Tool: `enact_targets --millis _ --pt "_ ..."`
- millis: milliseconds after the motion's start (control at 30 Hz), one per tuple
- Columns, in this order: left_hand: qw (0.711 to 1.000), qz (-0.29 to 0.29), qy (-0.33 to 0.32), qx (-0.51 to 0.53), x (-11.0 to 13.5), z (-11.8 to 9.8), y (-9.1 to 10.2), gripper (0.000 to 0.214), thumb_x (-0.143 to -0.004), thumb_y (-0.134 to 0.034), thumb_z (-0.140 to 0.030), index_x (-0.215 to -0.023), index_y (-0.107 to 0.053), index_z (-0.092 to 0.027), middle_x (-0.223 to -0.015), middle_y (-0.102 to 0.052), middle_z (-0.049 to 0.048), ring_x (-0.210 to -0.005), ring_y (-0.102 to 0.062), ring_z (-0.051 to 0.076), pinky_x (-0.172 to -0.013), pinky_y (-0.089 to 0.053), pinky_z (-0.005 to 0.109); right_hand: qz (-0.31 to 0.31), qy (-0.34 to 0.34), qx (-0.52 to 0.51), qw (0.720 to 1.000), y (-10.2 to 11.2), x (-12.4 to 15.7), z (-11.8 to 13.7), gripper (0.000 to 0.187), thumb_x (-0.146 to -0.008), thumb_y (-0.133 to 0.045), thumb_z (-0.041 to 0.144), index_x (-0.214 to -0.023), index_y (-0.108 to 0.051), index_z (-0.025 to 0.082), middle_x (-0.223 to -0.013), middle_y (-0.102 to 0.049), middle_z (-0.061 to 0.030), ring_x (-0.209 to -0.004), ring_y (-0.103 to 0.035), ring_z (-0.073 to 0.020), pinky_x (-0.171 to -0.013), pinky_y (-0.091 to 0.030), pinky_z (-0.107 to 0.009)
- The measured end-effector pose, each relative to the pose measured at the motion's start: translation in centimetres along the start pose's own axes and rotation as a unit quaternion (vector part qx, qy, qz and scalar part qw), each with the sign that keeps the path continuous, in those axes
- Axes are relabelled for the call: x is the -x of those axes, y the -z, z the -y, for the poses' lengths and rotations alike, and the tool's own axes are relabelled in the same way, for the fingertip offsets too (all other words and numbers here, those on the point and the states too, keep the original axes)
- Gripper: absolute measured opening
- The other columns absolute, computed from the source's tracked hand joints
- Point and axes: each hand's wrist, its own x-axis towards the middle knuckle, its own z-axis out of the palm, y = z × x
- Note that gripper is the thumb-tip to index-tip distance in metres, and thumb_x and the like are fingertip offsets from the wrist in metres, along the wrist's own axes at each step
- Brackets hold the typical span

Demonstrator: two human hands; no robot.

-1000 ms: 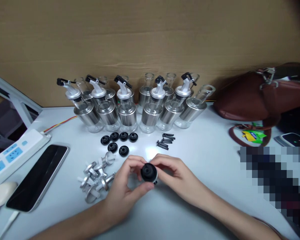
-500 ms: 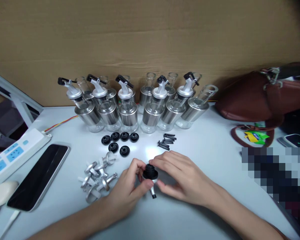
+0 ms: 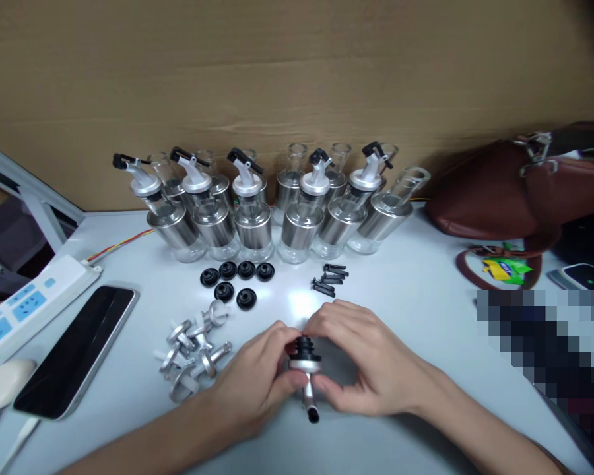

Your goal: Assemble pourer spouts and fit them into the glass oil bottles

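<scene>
Between my hands is a bottle pourer (image 3: 305, 365), silver with a ribbed black stopper turned up and away and its black-tipped spout pointing down toward me. My left hand (image 3: 262, 369) pinches the pourer's silver collar from the left, thumb in front. From the right, the fingers of my right hand (image 3: 366, 359) curl over the stopper's end, with the thumb by the base of the spout. Left of my hands lies a pile of silver pourer spouts (image 3: 198, 353). Several black rubber stoppers (image 3: 246, 299) and small black flip caps (image 3: 334, 280) lie beyond my hands.
Glass bottles with steel bands (image 3: 304, 224) stand in rows at the back, several topped with pourers. A power strip (image 3: 44, 290) and a phone (image 3: 76, 349) lie left. At right are a brown bag (image 3: 480, 191) and a green-yellow packet (image 3: 507, 269). Cardboard (image 3: 297, 72) rises behind.
The pourer has tilted, its stopper now leaning away and its spout showing longer toward me. Both hands have shifted slightly with it, and my right thumb has come in against the spout's base.
</scene>
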Motion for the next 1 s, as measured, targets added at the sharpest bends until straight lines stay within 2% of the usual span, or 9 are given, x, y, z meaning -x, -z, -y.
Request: enact_targets --millis 133,267,600,833,1000 --pt "0.996 -0.042 -0.065 -0.041 -0.2 0.1 0.0 0.034 -0.098 -0.032 -0.051 -0.11 -0.045 -0.022 -0.079 -0.056 0.001 -0.061 -0.054 0.015 -0.057 -0.045 0.025 0.014 -0.002 0.028 1.0 0.1 -0.3 -0.1 0.05 -0.095 -0.035 0.06 -0.079 -0.055 0.017 -0.066 -0.059 -0.0041 -0.06 -0.053 -0.0166 -0.056 -0.039 -0.029" --pt "0.991 -0.054 -0.092 -0.08 -0.5 0.0 0.1 0.033 -0.098 -0.032 -0.052 -0.105 -0.044 -0.022 -0.075 -0.056 -0.0005 -0.057 -0.052 0.014 -0.055 -0.044 0.023 0.026 0.019 0.048 0.998 0.0 -0.5 -0.1 0.061 -0.094 -0.025 0.066 -0.075 -0.056 0.017 -0.062 -0.057 -0.0025 -0.056 -0.049 -0.0147 -0.054 -0.036 -0.027" --pt "0.99 -0.083 -0.112 -0.038 -0.4 0.0 -0.1 0.037 -0.097 -0.031 -0.053 -0.102 -0.048 -0.02 -0.07 -0.051 -0.0024 -0.054 -0.048 0.012 -0.05 -0.04 0.022 -0.045 0.083 0.109 0.989 -0.3 -0.3 0.6 0.059 -0.101 -0.026 0.05 -0.069 -0.06 0.013 -0.053 -0.052 -0.0004 -0.049 -0.042 -0.0132 -0.05 -0.03 -0.027" --pt "0.988 -0.077 -0.131 -0.006 -0.5 -0.9 0.4 0.031 -0.099 -0.035 -0.047 -0.098 -0.05 -0.02 -0.066 -0.045 -0.0043 -0.052 -0.041 0.011 -0.047 -0.032 0.021 -0.058 0.107 0.11 0.986 -0.5 -0.1 0.9 0.057 -0.104 -0.026 0.042 -0.07 -0.06 0.012 -0.052 -0.051 -0.0003 -0.05 -0.04 -0.0134 -0.05 -0.03 -0.028" --pt "0.989 -0.077 -0.129 -0.01 -0.5 -0.6 0.3 0.032 -0.1 -0.033 -0.047 -0.094 -0.05 -0.02 -0.066 -0.045 -0.0042 -0.053 -0.041 0.011 -0.049 -0.034 0.021 -0.065 0.107 0.097 0.987 -0.8 0.1 0.7 0.051 -0.104 -0.03 0.039 -0.073 -0.06 0.011 -0.054 -0.052 -0.0016 -0.052 -0.04 -0.014 -0.051 -0.031 -0.028"
